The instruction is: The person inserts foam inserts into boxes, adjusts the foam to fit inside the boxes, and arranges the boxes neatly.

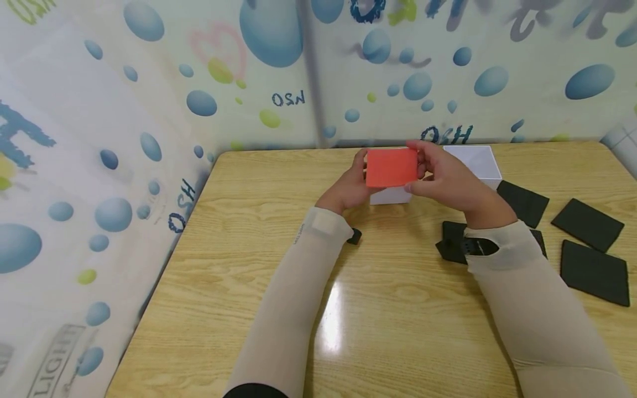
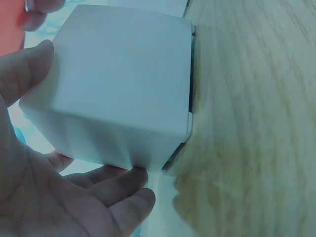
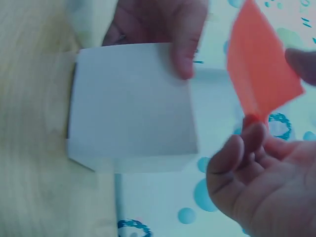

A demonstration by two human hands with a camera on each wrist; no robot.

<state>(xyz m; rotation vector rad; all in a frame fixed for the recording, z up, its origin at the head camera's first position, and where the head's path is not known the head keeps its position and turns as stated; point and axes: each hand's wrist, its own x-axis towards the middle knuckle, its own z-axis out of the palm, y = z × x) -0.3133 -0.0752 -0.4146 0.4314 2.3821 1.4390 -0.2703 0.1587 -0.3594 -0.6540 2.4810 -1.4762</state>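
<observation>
A small white box (image 1: 390, 197) stands on the wooden table, near its back edge. My left hand (image 1: 346, 188) grips the box from the left; in the left wrist view its thumb lies on one face of the box (image 2: 123, 69) and the fingers bend around another. Above the box, my right hand (image 1: 450, 179) pinches a thin orange-red sheet (image 1: 391, 168) between thumb and fingers. In the right wrist view the sheet (image 3: 261, 64) looks bent or folded and stands apart from the box. The head view has the sheet covering the upper part of the box.
A white open box part (image 1: 473, 160) sits at the back, right of my right hand. Several flat black pads, one nearest the right edge (image 1: 594, 272), lie on the right side of the table, some partly under my right forearm. A printed curtain (image 1: 418, 55) hangs behind the table.
</observation>
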